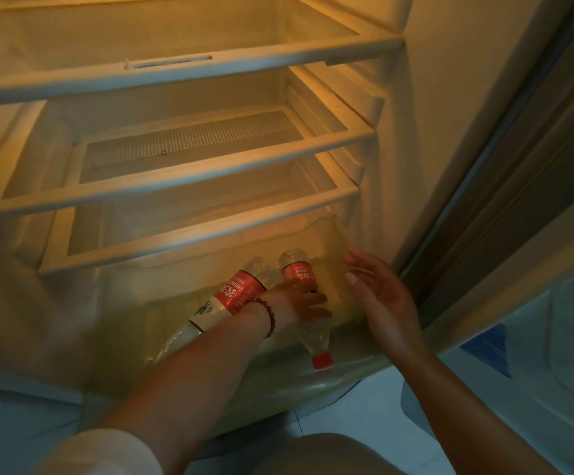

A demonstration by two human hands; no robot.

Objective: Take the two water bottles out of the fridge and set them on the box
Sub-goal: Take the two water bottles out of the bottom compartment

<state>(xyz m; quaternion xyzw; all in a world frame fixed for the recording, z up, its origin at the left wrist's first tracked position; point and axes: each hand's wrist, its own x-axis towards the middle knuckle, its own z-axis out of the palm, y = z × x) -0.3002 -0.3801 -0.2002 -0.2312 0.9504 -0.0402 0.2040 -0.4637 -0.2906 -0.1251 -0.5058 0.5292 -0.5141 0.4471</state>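
Looking down into an open fridge [395, 159], lit warm yellow inside, the view shows three bare shelves [189, 169] stacked above a clear drawer [278, 382] at the bottom. Both water bottles lie on their sides in that drawer, close together and near its right end.

The left bottle [234, 293] lies slantwise, its red label up and its neck end hidden under the person's forearm.

The left hand [299, 303], with a red bead bracelet [268, 313] on the wrist, reaches into the drawer and rests on the middle of the right bottle [314, 337]. The thumb sits on the side nearer the left bottle and the fingers lie across the top. Whether they have closed round the bottle cannot be told from here. This bottle points its red cap toward the person and its base toward the back.

The right hand [378, 296] hovers just right of that bottle, near the drawer's right wall, palm turned inward, fingers straight and spread, holding nothing and touching nothing.

The step in hand appears to be the first pick-up: neither bottle has left the fridge. The next move probably calls for a firm grip on the right bottle, then lifting it clear of the drawer's front lip. The right hand would likely have to cross over to reach the left bottle. The box is out of view.
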